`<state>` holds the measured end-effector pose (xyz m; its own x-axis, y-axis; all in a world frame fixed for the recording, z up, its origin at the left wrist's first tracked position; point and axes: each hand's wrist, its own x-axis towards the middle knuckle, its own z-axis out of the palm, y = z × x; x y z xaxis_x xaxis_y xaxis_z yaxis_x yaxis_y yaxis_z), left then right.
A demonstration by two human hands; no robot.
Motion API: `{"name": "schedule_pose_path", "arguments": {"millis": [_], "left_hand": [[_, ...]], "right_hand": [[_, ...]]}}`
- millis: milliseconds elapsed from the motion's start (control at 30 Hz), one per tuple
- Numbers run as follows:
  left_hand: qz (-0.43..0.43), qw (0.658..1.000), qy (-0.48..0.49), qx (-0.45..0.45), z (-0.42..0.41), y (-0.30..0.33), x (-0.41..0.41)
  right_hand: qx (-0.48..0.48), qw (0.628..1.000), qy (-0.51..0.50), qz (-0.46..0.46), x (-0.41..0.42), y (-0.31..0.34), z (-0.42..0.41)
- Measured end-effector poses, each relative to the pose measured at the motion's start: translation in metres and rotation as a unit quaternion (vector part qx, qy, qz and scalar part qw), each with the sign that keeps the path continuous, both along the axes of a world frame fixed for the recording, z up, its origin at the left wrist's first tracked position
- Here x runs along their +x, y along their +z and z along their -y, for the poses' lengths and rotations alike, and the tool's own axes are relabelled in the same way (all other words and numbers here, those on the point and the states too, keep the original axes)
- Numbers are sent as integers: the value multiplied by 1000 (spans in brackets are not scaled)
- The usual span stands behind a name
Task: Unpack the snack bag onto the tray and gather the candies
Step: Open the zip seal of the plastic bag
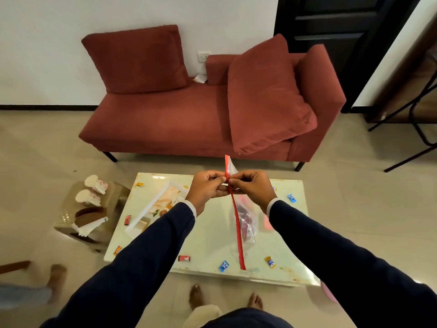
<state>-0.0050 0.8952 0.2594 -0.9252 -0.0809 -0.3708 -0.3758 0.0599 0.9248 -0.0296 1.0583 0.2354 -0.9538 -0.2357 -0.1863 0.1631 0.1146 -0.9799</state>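
A red sofa (189, 119) with loose cushions (134, 60) stands against a white wall (118, 15); beige tiled floor (354, 181); dark door (331, 31) at right.

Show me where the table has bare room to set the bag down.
Most bare top lies on the table between the tray and the bag, above the red candy. The far right corner, past the blue candy, is also bare. The near edge is dotted with candies.

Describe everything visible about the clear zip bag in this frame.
The zip bag is clear, thin plastic with a red zip strip along its top edge. It hangs tilted above the table, held up by both hands: left hand and right hand pinch the strip from either side. Pink and dark red snacks show inside.
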Motion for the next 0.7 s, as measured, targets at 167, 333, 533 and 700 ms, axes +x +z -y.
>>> {"name": "schedule_pose_path", "arguments": {"millis": [167, 333, 533, 700], "left_hand": [[-1, 1000, 0, 4, 4, -2, -13], [-12, 1000, 9, -6, 12, -4, -21], [-16, 1000, 12, -4, 26, -4, -25], [-26, 999, 7, -24, 31, -6, -27]], "right_hand": [[9, 1000, 2, -16, -13, -2, 1], [45, 998, -1, -48, -19, -3, 13], [42, 998, -1, -50, -22, -2, 26], [44, 998, -8, -48, -24, 0, 33]]}}
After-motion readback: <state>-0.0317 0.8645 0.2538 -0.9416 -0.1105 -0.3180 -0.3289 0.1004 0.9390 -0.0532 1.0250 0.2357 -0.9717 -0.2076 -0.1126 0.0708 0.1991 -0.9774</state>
